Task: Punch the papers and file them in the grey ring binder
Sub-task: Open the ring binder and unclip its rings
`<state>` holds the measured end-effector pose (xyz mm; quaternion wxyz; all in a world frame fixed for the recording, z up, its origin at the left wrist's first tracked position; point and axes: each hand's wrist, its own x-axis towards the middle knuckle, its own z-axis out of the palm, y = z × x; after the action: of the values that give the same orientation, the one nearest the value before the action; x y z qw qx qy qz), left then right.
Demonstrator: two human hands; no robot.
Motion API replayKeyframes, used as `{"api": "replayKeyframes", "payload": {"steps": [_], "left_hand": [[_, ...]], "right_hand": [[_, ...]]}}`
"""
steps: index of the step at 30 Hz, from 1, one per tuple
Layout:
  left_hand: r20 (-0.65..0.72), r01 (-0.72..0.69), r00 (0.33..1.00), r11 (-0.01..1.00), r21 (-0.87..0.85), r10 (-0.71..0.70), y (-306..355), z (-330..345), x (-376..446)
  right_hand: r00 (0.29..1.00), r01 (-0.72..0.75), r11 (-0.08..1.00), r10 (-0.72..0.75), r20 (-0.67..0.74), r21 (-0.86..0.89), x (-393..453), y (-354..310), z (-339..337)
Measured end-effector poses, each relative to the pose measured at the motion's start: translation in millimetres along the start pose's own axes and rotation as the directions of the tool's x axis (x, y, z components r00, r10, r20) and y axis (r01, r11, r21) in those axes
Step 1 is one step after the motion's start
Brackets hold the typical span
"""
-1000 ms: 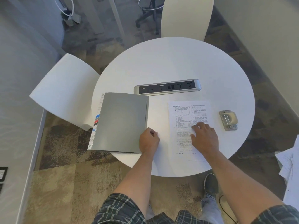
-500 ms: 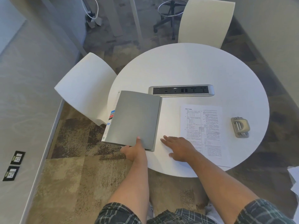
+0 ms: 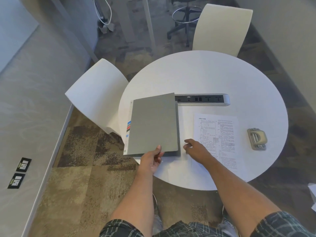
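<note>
Two white chairs beside round white table, patchy carpet.

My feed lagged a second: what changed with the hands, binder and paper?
The right hand left the paper and moved toward the binder. The left hand went from resting on its cover to pinching the near edge. Paper and punch stayed put.

Heading "NEXT 100"-ish, uncertain, atop printed sheet; rest of txt too small.
</note>
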<state>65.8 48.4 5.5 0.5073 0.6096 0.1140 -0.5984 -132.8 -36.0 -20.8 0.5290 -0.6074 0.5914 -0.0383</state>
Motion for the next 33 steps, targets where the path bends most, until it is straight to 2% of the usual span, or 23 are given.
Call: {"api": "replayKeyframes", "payload": {"steps": [8,14,17,20,25,28,33], "left_hand": [[0.240,0.116,0.967,0.984,-0.134,-0.081,-17,-5,-24],[0.351,0.145,0.930,0.987,-0.071,-0.111,-21,-9,-29],[0.444,0.092,0.891,0.995,0.024,-0.093,-24,-13,-29],[0.520,0.044,0.852,0.998,0.038,-0.058,-26,-14,-30],[0.507,0.018,0.860,0.988,-0.151,0.062,-22,-12,-32],[0.489,-0.048,0.860,0.978,-0.205,0.145,-16,-15,-31],[0.297,-0.140,0.927,0.944,-0.299,0.232,-3,-20,-22]], "right_hand": [[0.977,-0.168,0.975,0.184,-0.109,0.145,5,-1,3],[0.951,-0.180,0.960,0.225,-0.211,0.213,5,13,-11],[0.951,-0.157,0.965,0.205,-0.230,0.210,3,19,-25],[0.943,-0.164,0.973,0.203,-0.262,0.163,0,27,-37],[0.926,-0.201,0.975,0.220,-0.305,0.095,-8,43,-41],[0.923,-0.215,0.975,0.223,-0.313,0.060,-9,52,-39],[0.920,-0.221,0.975,0.210,-0.332,0.005,-11,58,-36]]}}
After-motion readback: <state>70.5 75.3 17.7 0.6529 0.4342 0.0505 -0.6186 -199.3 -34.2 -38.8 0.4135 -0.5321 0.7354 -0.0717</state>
